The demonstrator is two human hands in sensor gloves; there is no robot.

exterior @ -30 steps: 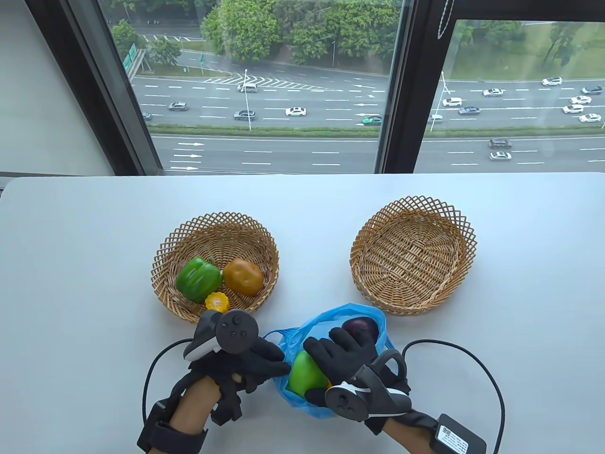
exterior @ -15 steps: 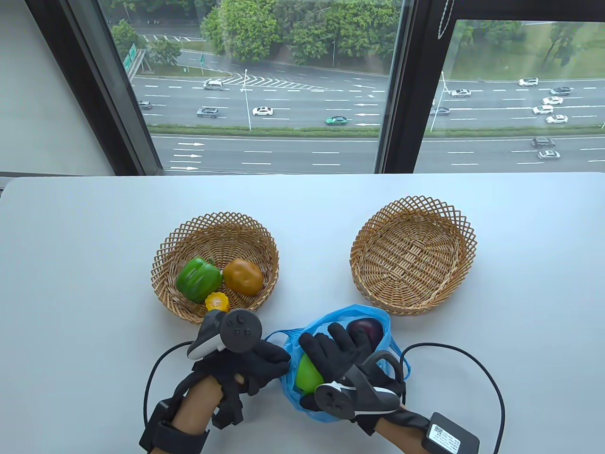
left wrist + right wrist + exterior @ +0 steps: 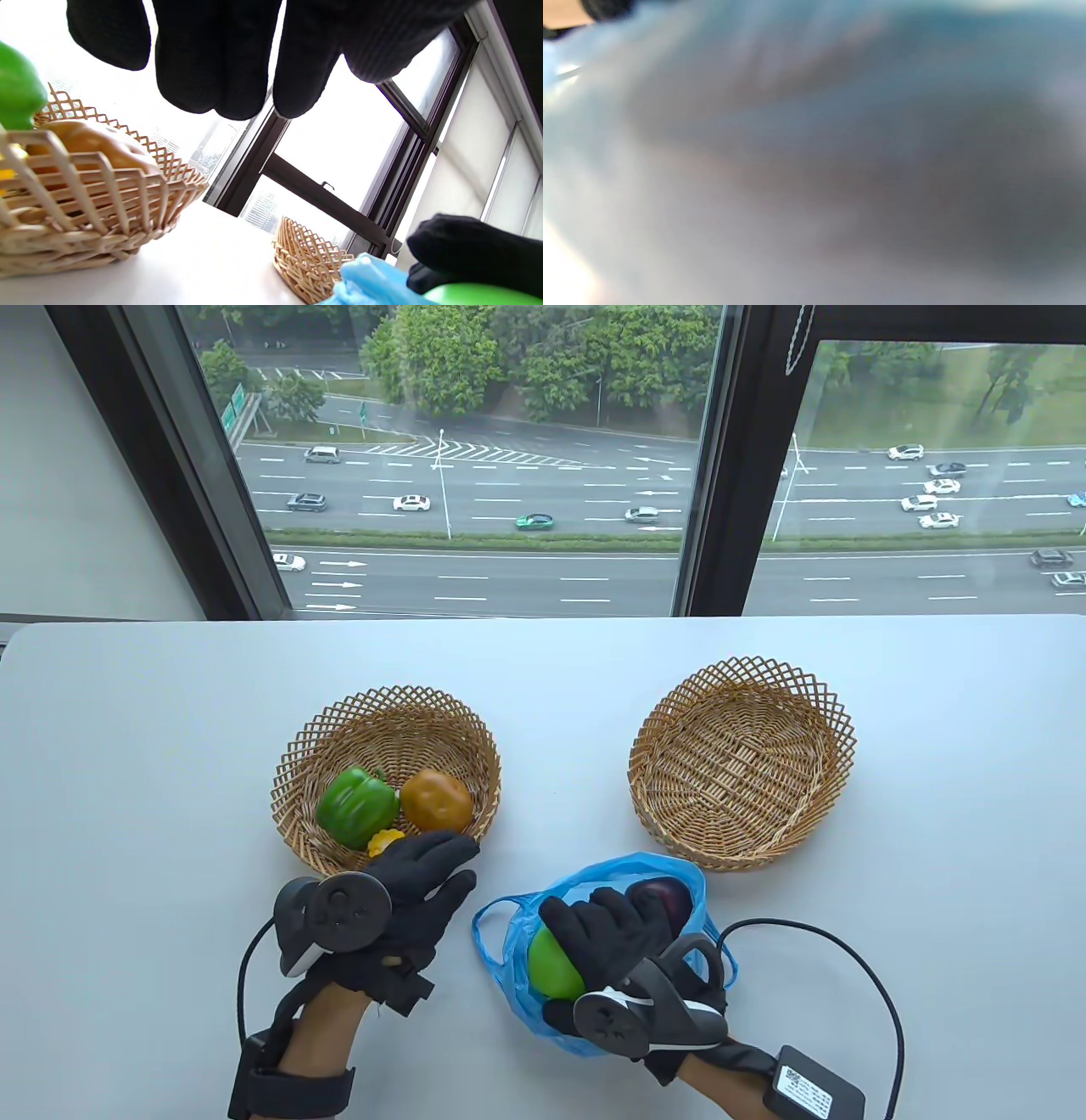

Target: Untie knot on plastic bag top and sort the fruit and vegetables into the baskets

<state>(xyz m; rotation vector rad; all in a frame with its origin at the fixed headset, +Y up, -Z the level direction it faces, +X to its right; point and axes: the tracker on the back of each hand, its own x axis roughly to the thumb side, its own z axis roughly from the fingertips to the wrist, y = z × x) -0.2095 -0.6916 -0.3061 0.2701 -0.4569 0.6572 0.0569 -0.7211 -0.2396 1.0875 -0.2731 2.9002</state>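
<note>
The left hand (image 3: 407, 891) has let go of the blue plastic bag (image 3: 594, 882) and swung toward 10 o'clock; it now hovers with fingers straight over the near rim of the left basket (image 3: 293, 780). So the bag, already untied, lies slack at 6 o'clock, held open only by the right hand (image 3: 624, 937), whose fingers curl over a smooth green fruit (image 3: 551, 965) inside, beside a dark glossy one (image 3: 666, 895). Both baskets are open lattice wicker; the right basket (image 3: 836, 729) holds nothing.
</note>
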